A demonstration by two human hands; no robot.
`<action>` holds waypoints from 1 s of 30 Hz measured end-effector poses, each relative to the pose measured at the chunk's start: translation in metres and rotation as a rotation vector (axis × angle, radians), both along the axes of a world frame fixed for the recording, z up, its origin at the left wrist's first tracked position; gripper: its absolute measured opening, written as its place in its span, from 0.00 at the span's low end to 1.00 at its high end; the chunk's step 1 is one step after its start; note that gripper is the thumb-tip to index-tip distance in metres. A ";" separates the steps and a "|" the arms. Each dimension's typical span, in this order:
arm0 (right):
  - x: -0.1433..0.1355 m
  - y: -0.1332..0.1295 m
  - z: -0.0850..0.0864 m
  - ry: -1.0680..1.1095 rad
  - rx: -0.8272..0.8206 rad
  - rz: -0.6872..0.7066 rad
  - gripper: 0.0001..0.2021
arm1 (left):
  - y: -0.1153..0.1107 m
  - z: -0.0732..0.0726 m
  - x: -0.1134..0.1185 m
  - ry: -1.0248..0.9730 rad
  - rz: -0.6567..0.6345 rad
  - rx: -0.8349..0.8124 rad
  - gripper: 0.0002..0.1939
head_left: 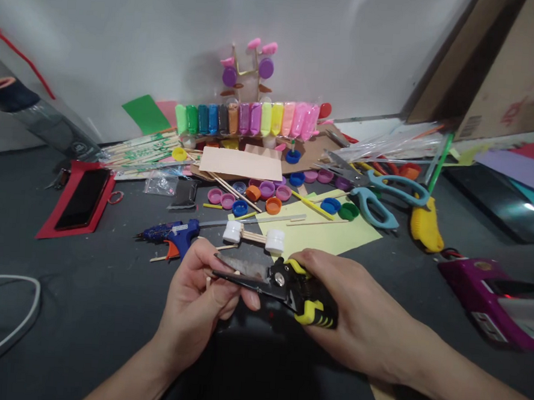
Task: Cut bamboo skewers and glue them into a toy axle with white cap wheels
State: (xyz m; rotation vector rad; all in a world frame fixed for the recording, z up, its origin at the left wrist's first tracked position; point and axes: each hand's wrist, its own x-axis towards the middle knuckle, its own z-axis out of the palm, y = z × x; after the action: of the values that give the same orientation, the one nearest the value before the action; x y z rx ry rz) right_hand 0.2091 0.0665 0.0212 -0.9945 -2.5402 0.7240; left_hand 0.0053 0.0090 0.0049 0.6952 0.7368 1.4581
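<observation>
- Holding black-and-yellow shears (280, 279), the right hand (364, 308) is wrapped round the handles; the blades stand narrowly parted.
- The left hand (192, 316) pinches a pale stick (208, 282), largely hidden by the fingers, beside the blades above the near part of the dark table (106, 311).
- Step in hand, as judged: the stick is being set to the blades for trimming. A clean cut would call for a steady pinch, fingertips clear of the edges, and a firm squeeze of the handles.
- Just beyond the hands lies one white-ended stick piece (253, 236), with two white ends joined by sticks, partly over yellow-green paper (359, 237).
- Counted singly: one blue glue gun (183, 237), one pair of light-blue scissors (375, 209), one yellow cutter (427, 225) and one phone (82, 199) on red card (51, 222).
- Bottle caps (273, 206) number more than a dozen; overlap prevents an exact count.
- Packets of coloured clay (255, 118) form one row, roughly thirteen.
</observation>
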 end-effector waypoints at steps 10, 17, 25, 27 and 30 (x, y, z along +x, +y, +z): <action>0.005 0.002 0.000 -0.016 -0.012 -0.010 0.20 | 0.000 0.001 0.000 0.050 0.035 0.065 0.07; 0.001 0.003 0.005 -0.001 -0.053 0.012 0.20 | -0.003 0.003 -0.002 0.129 0.112 0.011 0.10; 0.005 0.001 0.008 -0.068 -0.044 0.023 0.15 | -0.004 0.001 0.000 0.175 0.135 -0.007 0.12; 0.006 0.000 0.007 -0.086 -0.020 0.020 0.13 | -0.005 0.002 0.001 0.166 0.127 0.002 0.12; 0.005 0.000 0.005 -0.074 -0.022 0.003 0.13 | -0.005 0.004 0.001 0.159 0.108 0.026 0.11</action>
State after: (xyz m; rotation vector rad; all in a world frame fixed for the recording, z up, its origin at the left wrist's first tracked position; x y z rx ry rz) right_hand 0.2140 0.0660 0.0264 -1.0426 -2.6025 0.7308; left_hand 0.0066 0.0039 0.0088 0.8089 0.8909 1.5243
